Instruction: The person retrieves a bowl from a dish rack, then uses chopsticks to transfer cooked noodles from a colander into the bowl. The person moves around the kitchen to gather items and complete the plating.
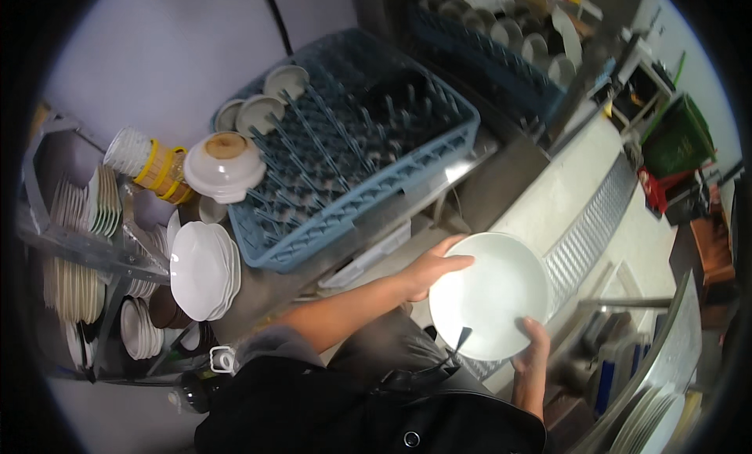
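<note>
A large round white plate (pixel 493 295) is held in front of the body by both hands. My left hand (pixel 437 269) grips its upper left rim, the thumb lying on the face and the fingers behind. At the lower right rim, my right hand (pixel 533 342) holds it with the thumb on top; its fingers are mostly hidden underneath. Beyond the left forearm stands a blue dish rack (pixel 358 201) with rows of pegs. Small pale dishes (pixel 260 114) lean at its far left corner, and a white lidded bowl (pixel 224 167) sits on its near left corner.
White oval plates (pixel 202 272) are stacked left of the rack, beside metal shelving (pixel 88 251) filled with dishes. A second blue rack (pixel 487 54) holds cups at the back. More plates (pixel 649 421) stand at lower right. A green bin (pixel 678 137) is at far right.
</note>
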Demonstrator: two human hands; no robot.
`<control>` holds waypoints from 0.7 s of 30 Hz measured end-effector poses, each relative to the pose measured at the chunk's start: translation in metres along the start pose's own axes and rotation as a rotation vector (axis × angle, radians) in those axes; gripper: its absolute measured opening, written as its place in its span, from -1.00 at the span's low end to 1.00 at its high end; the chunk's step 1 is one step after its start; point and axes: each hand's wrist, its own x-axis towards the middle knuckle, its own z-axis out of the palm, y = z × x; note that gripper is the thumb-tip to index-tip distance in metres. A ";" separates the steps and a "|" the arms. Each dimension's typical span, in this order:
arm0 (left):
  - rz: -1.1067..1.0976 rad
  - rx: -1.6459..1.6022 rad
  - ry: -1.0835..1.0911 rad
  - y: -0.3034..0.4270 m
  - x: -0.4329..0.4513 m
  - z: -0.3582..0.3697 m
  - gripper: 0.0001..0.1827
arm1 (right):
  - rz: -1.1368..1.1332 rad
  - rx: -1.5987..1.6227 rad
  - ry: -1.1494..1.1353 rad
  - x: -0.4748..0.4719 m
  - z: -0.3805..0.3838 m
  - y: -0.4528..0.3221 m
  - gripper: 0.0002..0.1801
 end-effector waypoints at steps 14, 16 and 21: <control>-0.099 -0.403 0.734 -0.150 -0.030 -0.222 -0.66 | 0.214 0.041 0.192 0.045 -0.079 0.142 -0.43; -0.024 -0.429 0.860 -0.170 -0.012 -0.287 -0.68 | 0.230 0.102 0.306 0.052 -0.094 0.169 -0.46; 0.157 -0.386 0.938 -0.215 0.030 -0.405 -0.72 | 0.277 0.183 0.467 0.071 -0.123 0.245 -0.53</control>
